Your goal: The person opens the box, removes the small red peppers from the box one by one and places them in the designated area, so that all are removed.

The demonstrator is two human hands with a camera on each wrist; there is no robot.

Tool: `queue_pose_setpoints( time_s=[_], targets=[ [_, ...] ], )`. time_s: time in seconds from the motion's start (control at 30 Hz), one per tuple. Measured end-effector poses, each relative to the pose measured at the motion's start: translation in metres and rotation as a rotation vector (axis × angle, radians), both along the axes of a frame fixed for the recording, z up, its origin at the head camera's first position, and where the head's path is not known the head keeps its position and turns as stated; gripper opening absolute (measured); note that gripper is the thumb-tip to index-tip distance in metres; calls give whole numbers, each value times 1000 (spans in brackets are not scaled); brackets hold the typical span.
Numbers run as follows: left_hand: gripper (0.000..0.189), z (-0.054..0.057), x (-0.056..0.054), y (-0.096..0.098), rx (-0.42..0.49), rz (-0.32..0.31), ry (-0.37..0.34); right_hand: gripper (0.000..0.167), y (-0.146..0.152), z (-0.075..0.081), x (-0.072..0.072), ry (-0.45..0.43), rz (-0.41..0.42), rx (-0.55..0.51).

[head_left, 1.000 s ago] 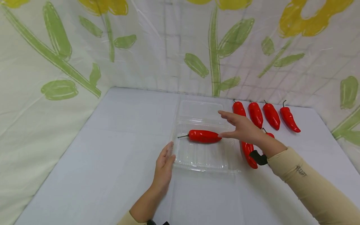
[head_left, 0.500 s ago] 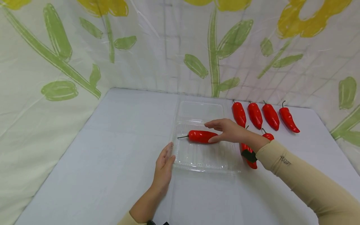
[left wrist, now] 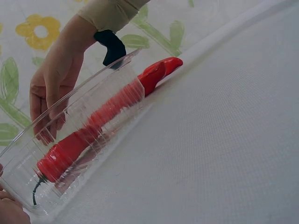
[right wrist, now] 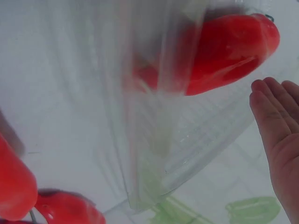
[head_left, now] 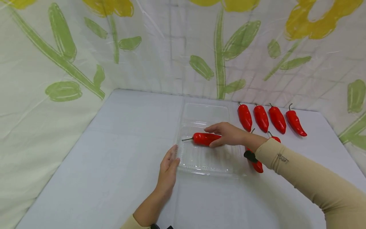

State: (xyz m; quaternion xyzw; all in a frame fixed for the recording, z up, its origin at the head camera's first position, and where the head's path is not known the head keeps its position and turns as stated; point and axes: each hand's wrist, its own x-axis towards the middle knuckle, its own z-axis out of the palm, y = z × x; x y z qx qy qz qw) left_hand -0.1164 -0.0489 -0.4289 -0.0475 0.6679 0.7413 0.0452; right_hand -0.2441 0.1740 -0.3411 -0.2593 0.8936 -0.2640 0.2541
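A clear plastic clamshell container [head_left: 197, 160] lies unfolded on the table, its lid [head_left: 206, 111] flat toward the back. Inside the base is one red chili pepper [head_left: 201, 139], lying sideways with its stem to the left. My left hand [head_left: 167, 171] grips the container's left wall at the near corner, thumb by the rim. Over the pepper's right end hovers my right hand [head_left: 228, 134], thumb and fingers spread on either side of it. The right wrist view shows those fingers [right wrist: 275, 109] straight and apart from the pepper.
Several red peppers [head_left: 276, 120] lie in a row at the back right. Closer in, another pepper [head_left: 257, 166] lies just right of the container, partly behind my right wrist, and one more [head_left: 274, 139] is half hidden by the sleeve. A flowered curtain [head_left: 154, 63] hangs behind the table.
My right hand has moved left and slightly down, from the tip of the pepper in the container to over its right half. The left hand and container stay in place.
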Motion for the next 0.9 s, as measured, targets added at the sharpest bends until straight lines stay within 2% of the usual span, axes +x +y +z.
queue_pose_setpoints(
  time_s=[0.47,0.9],
  targets=[
    [51,-2,-1,-1,9,2,5,58,-16,2,-4,24,22,119],
    [50,0,-3,-2,22,-2,18,55,-23,1,-8,32,41,144]
  ],
)
